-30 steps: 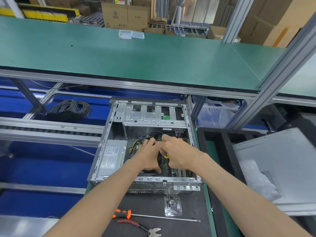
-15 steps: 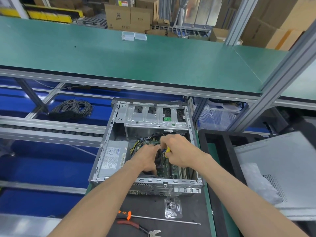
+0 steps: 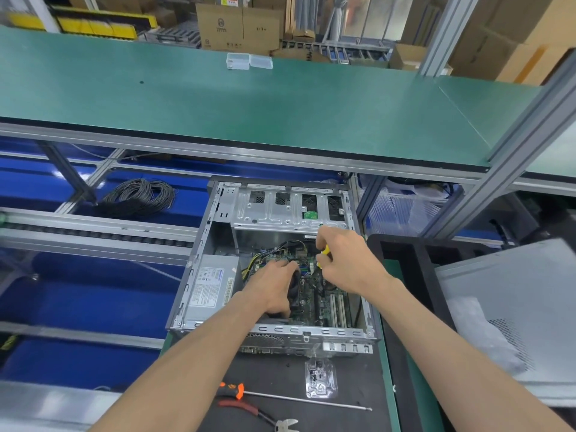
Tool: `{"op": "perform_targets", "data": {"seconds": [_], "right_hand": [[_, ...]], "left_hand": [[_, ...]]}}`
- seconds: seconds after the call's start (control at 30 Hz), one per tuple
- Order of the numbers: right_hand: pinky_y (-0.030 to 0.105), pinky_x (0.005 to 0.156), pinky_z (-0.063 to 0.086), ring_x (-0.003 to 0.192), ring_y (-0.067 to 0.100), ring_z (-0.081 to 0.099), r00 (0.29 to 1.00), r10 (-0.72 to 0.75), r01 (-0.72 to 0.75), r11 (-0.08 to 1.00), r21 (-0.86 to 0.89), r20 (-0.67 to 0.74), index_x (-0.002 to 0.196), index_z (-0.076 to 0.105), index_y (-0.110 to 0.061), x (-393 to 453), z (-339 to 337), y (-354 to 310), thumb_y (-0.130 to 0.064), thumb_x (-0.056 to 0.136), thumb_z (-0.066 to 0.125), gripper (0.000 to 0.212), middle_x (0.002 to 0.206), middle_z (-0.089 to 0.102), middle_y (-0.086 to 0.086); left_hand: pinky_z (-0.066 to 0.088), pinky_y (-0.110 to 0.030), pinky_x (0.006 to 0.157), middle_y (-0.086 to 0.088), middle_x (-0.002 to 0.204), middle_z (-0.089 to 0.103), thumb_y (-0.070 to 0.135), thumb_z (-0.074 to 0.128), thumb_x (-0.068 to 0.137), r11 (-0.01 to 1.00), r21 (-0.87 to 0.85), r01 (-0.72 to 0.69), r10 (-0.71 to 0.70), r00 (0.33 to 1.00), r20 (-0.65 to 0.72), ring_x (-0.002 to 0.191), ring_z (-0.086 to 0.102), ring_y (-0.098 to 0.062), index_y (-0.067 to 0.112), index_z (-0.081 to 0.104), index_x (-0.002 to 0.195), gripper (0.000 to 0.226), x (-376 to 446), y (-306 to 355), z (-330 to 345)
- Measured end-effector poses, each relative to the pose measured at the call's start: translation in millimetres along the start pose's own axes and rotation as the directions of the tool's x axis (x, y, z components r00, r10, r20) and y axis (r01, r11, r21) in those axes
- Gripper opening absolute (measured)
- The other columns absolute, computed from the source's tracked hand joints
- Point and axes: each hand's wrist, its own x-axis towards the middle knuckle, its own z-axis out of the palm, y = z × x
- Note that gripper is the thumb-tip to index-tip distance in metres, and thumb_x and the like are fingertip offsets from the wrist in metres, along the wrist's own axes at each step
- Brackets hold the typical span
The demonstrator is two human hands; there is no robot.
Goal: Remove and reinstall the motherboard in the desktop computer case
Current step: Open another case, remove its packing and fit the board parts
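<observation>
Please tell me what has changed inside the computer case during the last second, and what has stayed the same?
The right hand drew back to the right and slightly up, away from the left hand, holding a small yellow tool that now shows more clearly. The left hand stayed on the black cooler over the motherboard. The case, the long screwdriver and the pliers did not move.

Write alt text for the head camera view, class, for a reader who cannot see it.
Both hands work inside an open desktop case: the left hand rests on the motherboard area, and the right hand grips a yellow-handled tool. A long screwdriver and pliers lie on the mat in front.
</observation>
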Motion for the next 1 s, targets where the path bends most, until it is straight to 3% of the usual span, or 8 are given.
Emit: {"op": "perform_targets", "data": {"seconds": [0.23,0.3,0.4,0.47,0.6,0.83,0.93,1.0], "right_hand": [[0.037,0.062,0.047,0.071,0.021,0.054,0.997,-0.013,0.017,0.998,0.056,-0.079,0.091,0.048,-0.018,12,1,-7,-0.013,0.087,0.066,0.018,0.079,0.057,-0.002],[0.036,0.059,0.045,0.066,0.017,0.052,0.996,-0.031,0.038,0.995,0.095,-0.081,0.089,0.050,-0.015,19,2,-12,-0.013,0.087,0.068,0.018,0.073,0.054,-0.003],[0.030,0.054,0.033,0.064,0.002,0.044,0.995,-0.074,0.081,0.991,0.109,-0.060,0.086,0.051,-0.016,31,10,-25,-0.012,0.088,0.067,0.017,0.069,0.048,-0.010],[0.025,0.054,0.030,0.065,0.006,0.044,0.994,-0.102,0.105,0.988,0.113,-0.034,0.087,0.050,-0.017,39,18,-36,-0.014,0.090,0.066,0.016,0.069,0.046,-0.011],[0.033,0.063,0.035,0.074,0.022,0.047,0.993,-0.119,0.117,0.989,0.096,0.014,0.090,0.051,-0.016,52,33,-54,-0.016,0.093,0.062,0.012,0.075,0.050,-0.001],[0.023,0.051,0.028,0.071,0.020,0.045,0.992,-0.105,0.100,0.992,0.080,0.068,0.092,0.051,-0.014,62,50,-56,-0.012,0.091,0.059,0.009,0.072,0.044,-0.007],[0.030,0.053,0.032,0.073,0.023,0.049,0.991,-0.098,0.092,0.993,0.075,0.088,0.091,0.053,-0.013,63,57,-55,-0.014,0.089,0.061,0.008,0.071,0.047,-0.004],[0.033,0.056,0.033,0.074,0.025,0.049,0.990,-0.097,0.091,0.994,0.063,0.098,0.091,0.052,-0.014,64,59,-55,-0.014,0.088,0.061,0.010,0.071,0.047,-0.003]], "left_hand": [[0.050,-0.047,0.096,-0.010,0.138,0.049,0.040,0.099,0.046,0.993,-0.116,0.014,0.001,0.991,0.130,0.125,0.050,-0.034,0.021,0.020,0.149,0.131,1,-1,-14],[0.051,-0.045,0.095,-0.012,0.133,0.056,0.033,0.096,0.056,1.000,-0.001,0.006,-0.005,0.988,0.156,0.121,0.055,-0.035,0.018,0.032,0.146,0.112,1,-11,-31],[0.056,-0.042,0.089,-0.004,0.121,0.064,0.014,0.070,0.079,0.988,0.154,0.006,-0.014,0.999,0.052,0.105,0.064,-0.028,0.030,0.059,0.131,0.055,-4,-35,-62],[0.057,-0.040,0.086,0.006,0.110,0.069,0.010,0.058,0.084,0.985,0.171,0.036,-0.036,0.999,-0.003,0.098,0.067,-0.022,0.036,0.069,0.115,0.042,-9,-50,-77],[0.055,-0.040,0.091,0.007,0.109,0.071,0.011,0.052,0.091,0.995,0.026,0.093,-0.095,0.990,0.108,0.099,0.066,-0.019,0.036,0.072,0.114,0.040,-7,-65,-79],[0.047,-0.030,0.088,0.019,0.091,0.067,0.016,0.068,0.088,0.988,-0.088,0.127,-0.092,0.941,0.326,0.094,0.059,-0.008,0.036,0.076,0.101,0.025,14,-71,-73],[0.051,-0.023,0.075,0.019,0.096,0.074,0.000,0.053,0.090,0.984,-0.126,0.128,-0.070,0.919,0.388,0.087,0.064,0.000,0.033,0.073,0.088,0.038,20,-71,-72],[0.054,-0.023,0.076,0.014,0.105,0.075,-0.006,0.045,0.089,0.979,-0.153,0.138,-0.067,0.915,0.397,0.085,0.065,0.005,0.032,0.069,0.086,0.045,20,-71,-72]]}}
